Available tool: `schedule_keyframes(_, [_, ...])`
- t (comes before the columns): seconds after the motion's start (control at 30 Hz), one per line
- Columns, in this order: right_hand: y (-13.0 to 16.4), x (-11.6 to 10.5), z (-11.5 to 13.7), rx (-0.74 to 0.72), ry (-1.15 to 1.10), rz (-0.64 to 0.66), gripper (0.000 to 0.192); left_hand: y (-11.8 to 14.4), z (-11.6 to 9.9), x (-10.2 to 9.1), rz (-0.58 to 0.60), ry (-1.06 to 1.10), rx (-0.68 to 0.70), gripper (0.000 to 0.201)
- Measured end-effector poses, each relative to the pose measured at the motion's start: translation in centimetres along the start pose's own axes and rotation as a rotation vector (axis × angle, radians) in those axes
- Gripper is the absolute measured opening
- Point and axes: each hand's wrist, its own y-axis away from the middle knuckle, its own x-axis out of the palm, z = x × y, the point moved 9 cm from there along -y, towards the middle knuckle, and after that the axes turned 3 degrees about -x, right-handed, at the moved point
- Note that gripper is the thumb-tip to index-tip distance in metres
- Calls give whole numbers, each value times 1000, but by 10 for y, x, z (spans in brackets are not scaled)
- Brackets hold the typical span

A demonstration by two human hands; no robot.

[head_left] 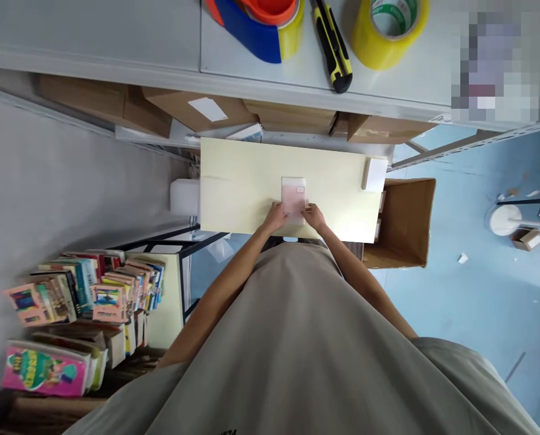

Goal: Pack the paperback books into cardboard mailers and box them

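Note:
A thin pink-and-white book (pixel 294 196) lies flat on a pale yellow table (pixel 238 181), near its front edge. My left hand (pixel 275 215) grips the book's lower left corner. My right hand (pixel 313 214) holds its lower right edge. Both arms reach forward over my grey shirt. A small white pad (pixel 375 174) rests at the table's right end.
Stacks of colourful books (pixel 84 296) fill a low rack at the left. An open cardboard box (pixel 406 223) stands on the blue floor to the right. On the white shelf above lie tape rolls (pixel 390 27) and a yellow utility knife (pixel 333 45). Cardboard boxes (pixel 192 109) sit below that shelf.

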Motion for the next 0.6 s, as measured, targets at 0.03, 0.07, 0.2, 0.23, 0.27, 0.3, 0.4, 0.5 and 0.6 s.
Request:
schedule_keyframes(0.03, [-5, 2, 1, 13, -33, -9, 43, 0, 1, 2, 4, 18, 7, 43])
schedule_keyframes(0.07, [-10, 5, 2, 22, -67, -15, 38, 0, 3, 3, 7, 39, 17, 47])
schedule_keyframes(0.2, [-17, 22, 19, -4, -174, -3, 16, 0, 8, 0, 16, 143, 34, 56])
schedule_keyframes(0.23, [-15, 24, 25, -26, -190, -2, 14, 0, 9, -3, 19, 173, 30, 53])
schedule_keyframes(0.27, [-12, 25, 33, -52, -202, -5, 14, 0, 11, -7, 18, 202, 23, 51])
schedule_keyframes(0.3, [-8, 24, 40, -77, -208, -10, 16, 1, 12, -13, 15, 224, 17, 49])
schedule_keyframes(0.4, [16, 12, 71, -215, -306, 21, 27, 10, 14, -40, -44, 411, -11, 58])
schedule_keyframes(0.5, [57, -12, 110, -429, -504, 121, 51, 31, -2, -68, -22, 815, 63, 78])
schedule_keyframes(0.6, [98, -42, 137, -530, -564, 136, 60, 60, -40, -93, 88, 1064, 242, 78])
